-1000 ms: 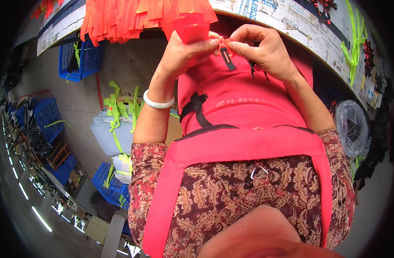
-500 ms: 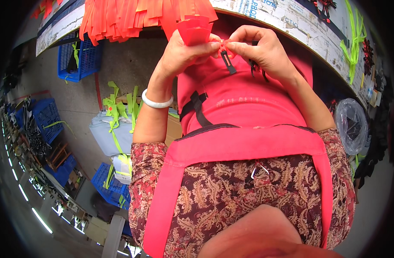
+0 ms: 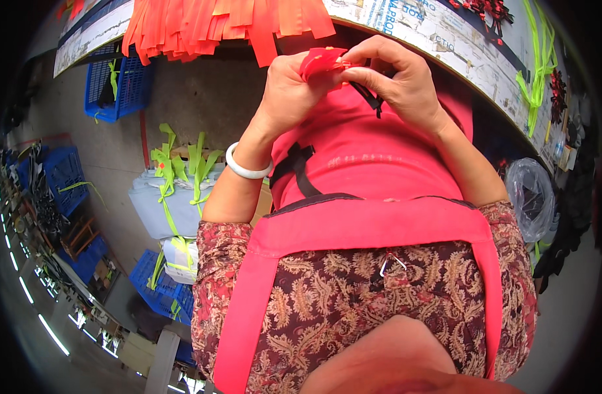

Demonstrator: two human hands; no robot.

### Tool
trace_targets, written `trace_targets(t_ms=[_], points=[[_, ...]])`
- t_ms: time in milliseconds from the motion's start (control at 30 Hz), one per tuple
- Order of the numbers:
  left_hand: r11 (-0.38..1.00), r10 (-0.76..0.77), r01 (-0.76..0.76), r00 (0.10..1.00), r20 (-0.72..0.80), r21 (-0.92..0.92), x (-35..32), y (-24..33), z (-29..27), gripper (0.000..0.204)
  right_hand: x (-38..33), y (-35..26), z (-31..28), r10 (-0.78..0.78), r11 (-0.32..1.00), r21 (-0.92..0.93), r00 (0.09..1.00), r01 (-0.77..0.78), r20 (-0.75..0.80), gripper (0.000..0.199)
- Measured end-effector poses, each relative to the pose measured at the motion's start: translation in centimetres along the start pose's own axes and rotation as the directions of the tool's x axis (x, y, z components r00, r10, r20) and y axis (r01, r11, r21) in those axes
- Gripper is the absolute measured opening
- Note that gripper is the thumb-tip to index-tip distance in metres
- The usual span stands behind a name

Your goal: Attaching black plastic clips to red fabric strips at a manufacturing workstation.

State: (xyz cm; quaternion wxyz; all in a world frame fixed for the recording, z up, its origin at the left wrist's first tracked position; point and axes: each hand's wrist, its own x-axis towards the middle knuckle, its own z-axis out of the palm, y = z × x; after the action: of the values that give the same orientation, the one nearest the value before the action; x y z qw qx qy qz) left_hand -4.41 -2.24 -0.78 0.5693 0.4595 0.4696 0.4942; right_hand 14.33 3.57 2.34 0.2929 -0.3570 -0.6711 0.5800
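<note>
Two hands up at the table edge: our left hand (image 3: 291, 92) pinches the red tab (image 3: 322, 60), now flattened out from its earlier cupped fold, while our right hand (image 3: 399, 82) fingers close on the strap (image 3: 370, 98) beside it, over the pink cloth (image 3: 366, 157).

Red fabric piece (image 3: 321, 62), white bangle (image 3: 245, 167), blue crate (image 3: 114, 82)
</note>
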Motion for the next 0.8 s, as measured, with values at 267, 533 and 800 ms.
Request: trace_targets(t_ms=[267,533,800], points=[[0.999,0.051,-0.051,0.995,0.084,0.006,-0.6,-1.2,-0.4,0.016,-0.6,1.6,1.1,-0.221,0.965,-0.144,0.975,0.219,-0.001,0.014],[0.988,0.151,-0.152,0.988,-0.034,-0.031,-1.1,-1.8,0.5,0.013,-0.7,1.6,1.7,-0.232,0.962,-0.145,0.973,0.232,0.020,0.011],[0.991,0.128,-0.132,0.988,-0.084,-0.040,-1.1,-3.9,1.1,0.011,-1.1,3.1,1.7,-0.151,0.986,-0.073,0.988,0.151,0.008,0.010]])
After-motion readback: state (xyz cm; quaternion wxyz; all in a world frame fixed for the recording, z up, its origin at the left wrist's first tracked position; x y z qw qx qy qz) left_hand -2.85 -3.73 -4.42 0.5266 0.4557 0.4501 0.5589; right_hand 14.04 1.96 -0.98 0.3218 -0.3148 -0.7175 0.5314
